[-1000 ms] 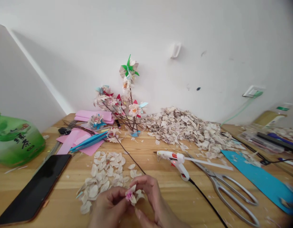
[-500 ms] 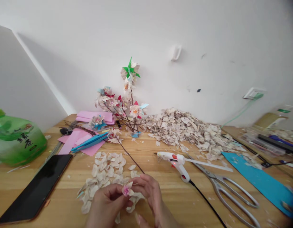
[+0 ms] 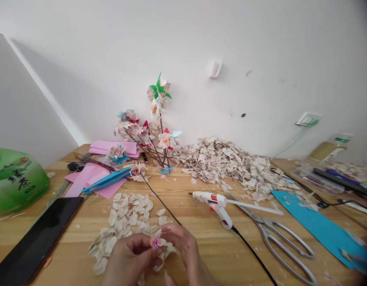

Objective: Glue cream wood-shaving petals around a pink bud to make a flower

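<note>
A small flower with pink threadlike stamens and pale petals (image 3: pixel 155 241) is pinched in the left hand (image 3: pixel 131 256), toward the near edge of the tabletop (image 3: pixel 225 258). The right hand (image 3: pixel 185 252) curves beside it, thumb and fingers apart; whether it touches the flower, I cannot tell. Loose cream oval petals (image 3: pixel 123 218) lie beyond; a pale flaky heap (image 3: pixel 225 161) lines the far edge.

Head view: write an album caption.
Left hand pinches a pink-centred flower, right hand beside it; petals, glue gun, scissors on the table.
</note>
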The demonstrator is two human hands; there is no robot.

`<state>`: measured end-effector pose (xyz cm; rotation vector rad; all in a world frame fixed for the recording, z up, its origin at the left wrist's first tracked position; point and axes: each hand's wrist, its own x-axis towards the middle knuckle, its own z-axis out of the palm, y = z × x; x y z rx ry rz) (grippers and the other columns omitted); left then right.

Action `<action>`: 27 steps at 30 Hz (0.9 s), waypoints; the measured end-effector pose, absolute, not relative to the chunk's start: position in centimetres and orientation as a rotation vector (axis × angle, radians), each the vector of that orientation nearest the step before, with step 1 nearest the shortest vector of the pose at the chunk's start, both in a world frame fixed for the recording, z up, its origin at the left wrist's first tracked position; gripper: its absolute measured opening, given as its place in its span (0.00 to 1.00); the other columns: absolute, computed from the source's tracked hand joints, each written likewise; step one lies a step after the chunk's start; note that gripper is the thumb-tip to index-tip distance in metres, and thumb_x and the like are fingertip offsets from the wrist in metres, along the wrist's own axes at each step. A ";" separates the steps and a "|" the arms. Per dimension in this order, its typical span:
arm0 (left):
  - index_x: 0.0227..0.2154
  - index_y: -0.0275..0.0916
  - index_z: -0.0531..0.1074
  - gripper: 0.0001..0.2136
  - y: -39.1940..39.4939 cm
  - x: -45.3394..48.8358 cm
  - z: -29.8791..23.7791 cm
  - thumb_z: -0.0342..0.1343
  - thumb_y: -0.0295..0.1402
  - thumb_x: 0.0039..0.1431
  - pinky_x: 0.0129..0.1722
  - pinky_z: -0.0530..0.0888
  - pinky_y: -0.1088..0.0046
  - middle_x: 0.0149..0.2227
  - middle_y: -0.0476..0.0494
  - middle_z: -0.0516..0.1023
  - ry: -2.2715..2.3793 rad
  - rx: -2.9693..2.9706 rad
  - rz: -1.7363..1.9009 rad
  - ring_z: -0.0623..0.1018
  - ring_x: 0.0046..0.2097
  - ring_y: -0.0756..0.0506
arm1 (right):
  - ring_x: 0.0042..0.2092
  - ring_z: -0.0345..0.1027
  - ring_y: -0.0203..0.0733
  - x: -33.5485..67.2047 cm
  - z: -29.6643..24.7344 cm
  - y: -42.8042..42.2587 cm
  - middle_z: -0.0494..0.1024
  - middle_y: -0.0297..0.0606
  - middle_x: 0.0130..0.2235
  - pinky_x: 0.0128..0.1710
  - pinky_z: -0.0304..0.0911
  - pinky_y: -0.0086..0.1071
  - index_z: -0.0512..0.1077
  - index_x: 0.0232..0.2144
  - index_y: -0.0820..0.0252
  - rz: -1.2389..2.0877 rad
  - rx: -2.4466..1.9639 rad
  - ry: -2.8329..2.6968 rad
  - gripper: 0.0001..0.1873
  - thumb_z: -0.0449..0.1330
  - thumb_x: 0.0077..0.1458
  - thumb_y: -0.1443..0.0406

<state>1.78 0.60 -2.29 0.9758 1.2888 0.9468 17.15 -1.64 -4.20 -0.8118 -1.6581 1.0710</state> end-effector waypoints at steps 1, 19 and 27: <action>0.11 0.38 0.73 0.07 0.7 1.7 -2.2 0.64 0.33 0.34 0.21 0.67 0.77 0.13 0.49 0.76 1.287 0.968 0.942 0.72 0.19 0.49 | 0.54 0.61 0.52 17.1 -4.3 -1.6 0.59 0.45 0.55 0.51 0.58 0.45 0.51 0.54 0.49 1.062 -0.800 -1.660 0.34 0.56 0.44 0.69; 0.11 0.39 0.70 0.12 1.0 0.9 -2.3 0.65 0.40 0.31 0.20 0.65 0.77 0.13 0.51 0.73 1.387 1.013 1.087 0.70 0.19 0.49 | 0.41 0.69 0.41 17.2 -4.3 -0.2 0.71 0.39 0.41 0.44 0.63 0.36 0.60 0.44 0.53 1.018 -0.947 -1.442 0.25 0.54 0.42 0.76; 0.12 0.40 0.68 0.13 1.7 -0.2 -2.1 0.65 0.41 0.29 0.20 0.65 0.78 0.11 0.54 0.69 1.440 1.025 1.135 0.67 0.18 0.50 | 0.28 0.64 0.36 18.2 -3.3 1.4 0.68 0.30 0.25 0.29 0.60 0.27 0.68 0.22 0.59 1.012 -1.248 -1.505 0.06 0.58 0.42 0.74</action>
